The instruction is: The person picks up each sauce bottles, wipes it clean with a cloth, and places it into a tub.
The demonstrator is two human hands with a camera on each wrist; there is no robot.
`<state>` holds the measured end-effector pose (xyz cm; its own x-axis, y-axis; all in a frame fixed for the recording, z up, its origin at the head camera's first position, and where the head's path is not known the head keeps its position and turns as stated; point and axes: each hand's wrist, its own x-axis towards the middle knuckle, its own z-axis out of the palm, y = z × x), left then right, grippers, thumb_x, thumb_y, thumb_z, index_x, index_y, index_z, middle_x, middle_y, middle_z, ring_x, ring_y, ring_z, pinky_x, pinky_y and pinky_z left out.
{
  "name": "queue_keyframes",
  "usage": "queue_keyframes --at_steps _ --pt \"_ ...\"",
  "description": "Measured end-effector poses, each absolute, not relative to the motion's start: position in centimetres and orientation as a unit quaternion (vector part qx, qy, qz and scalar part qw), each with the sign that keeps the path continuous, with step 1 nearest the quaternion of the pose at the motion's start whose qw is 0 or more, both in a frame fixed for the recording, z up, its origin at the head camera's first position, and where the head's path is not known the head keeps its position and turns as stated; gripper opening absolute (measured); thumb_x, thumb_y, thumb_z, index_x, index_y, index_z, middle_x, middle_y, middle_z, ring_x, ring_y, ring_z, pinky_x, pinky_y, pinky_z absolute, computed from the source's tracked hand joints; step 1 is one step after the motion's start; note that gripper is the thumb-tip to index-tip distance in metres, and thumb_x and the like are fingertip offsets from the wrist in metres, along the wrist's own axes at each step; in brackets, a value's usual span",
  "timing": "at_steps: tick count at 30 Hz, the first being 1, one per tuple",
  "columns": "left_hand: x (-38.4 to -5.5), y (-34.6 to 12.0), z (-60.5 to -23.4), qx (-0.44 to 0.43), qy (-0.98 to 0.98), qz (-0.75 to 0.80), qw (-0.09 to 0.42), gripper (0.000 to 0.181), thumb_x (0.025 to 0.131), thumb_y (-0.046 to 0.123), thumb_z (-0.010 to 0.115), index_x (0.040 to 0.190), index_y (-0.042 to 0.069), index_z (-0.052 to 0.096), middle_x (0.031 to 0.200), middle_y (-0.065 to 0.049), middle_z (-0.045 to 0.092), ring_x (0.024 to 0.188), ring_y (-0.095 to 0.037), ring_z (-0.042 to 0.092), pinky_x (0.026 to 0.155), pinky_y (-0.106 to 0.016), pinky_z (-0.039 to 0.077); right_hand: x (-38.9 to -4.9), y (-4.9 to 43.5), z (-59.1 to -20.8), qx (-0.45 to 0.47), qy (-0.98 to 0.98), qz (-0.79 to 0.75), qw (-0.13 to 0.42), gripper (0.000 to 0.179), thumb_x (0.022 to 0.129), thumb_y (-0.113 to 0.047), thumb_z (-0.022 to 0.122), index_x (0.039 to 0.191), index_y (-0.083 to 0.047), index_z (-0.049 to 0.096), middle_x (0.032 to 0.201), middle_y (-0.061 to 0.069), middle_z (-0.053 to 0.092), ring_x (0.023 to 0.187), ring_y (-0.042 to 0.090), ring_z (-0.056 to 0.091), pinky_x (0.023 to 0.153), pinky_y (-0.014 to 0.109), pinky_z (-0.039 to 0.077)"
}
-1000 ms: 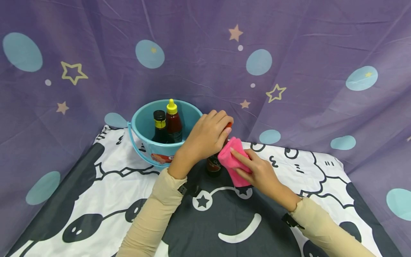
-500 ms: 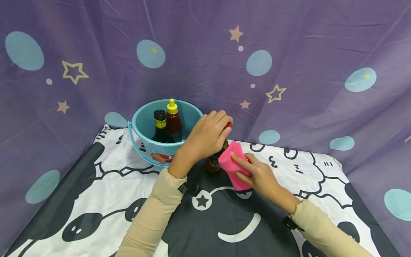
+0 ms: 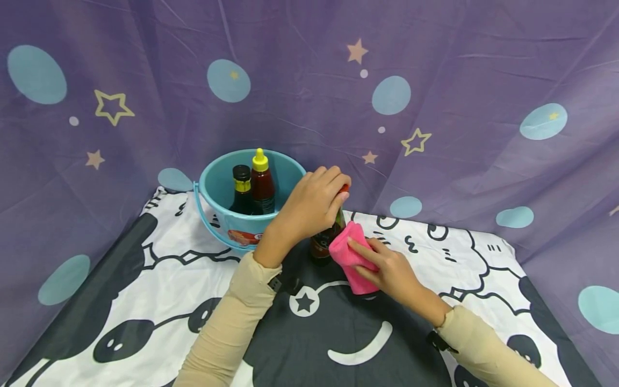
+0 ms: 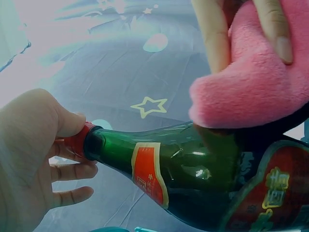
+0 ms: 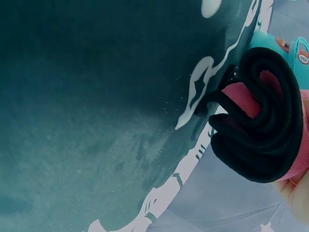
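Bottle (image 4: 203, 166) is leaning just beside the blue bucket (image 3: 222, 223) | left hand (image 3: 314, 204): we're pinching its red cap (image 4: 73, 147) now | right hand (image 3: 394, 266): we're gripping the pink cloth (image 3: 355, 260) against its side | two more bottles (image 3: 263, 188) are standing inside the bucket

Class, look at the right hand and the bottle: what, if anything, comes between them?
The cloth does: the right hand grips it, between itself and the side of the bottle. Nothing visible separates the left hand from the cap.
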<state>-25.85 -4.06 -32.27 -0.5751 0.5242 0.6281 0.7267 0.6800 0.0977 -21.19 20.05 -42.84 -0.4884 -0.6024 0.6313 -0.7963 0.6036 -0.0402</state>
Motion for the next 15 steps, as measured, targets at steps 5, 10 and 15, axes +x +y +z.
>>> queue_keyframes --at_steps 5,10,15 --pt "-25.86 -4.08 -32.31 -0.36 -0.87 -0.173 0.289 0.022 0.105 0.024 0.053 0.117 0.009 0.065 0.103 -0.005 0.061 0.088 -0.022 0.054 0.078 -0.034 0.048 -21.05 20.13 -43.45 0.424 -0.85 0.151 0.273 0.066 0.066 -0.015 0.095 0.128 -0.013 0.071 0.092 0.006 0.06 0.059 0.009 0.048 0.053 0.024 0.046" --pt "-25.94 -4.06 -32.43 -0.361 -0.87 -0.174 0.289 0.021 0.105 0.024 0.054 0.117 0.01 0.064 0.103 -0.005 0.06 0.088 -0.022 0.053 0.078 -0.034 0.048 -20.95 20.08 -43.71 0.433 -0.856 0.128 0.251 0.066 0.067 -0.017 0.095 0.128 -0.015 0.072 0.093 0.006 0.059 0.056 0.008 0.05 0.053 0.024 0.048" --pt "-25.99 -4.09 -32.41 -0.363 -0.866 -0.175 0.295 0.02 0.104 0.022 0.056 0.117 0.009 0.065 0.102 -0.005 0.06 0.088 -0.022 0.054 0.077 -0.034 0.047 -20.95 19.91 -43.46 0.429 -0.862 0.121 0.241 0.062 0.069 -0.019 0.095 0.127 -0.016 0.073 0.092 0.006 0.059 0.055 0.008 0.049 0.053 0.025 0.047"
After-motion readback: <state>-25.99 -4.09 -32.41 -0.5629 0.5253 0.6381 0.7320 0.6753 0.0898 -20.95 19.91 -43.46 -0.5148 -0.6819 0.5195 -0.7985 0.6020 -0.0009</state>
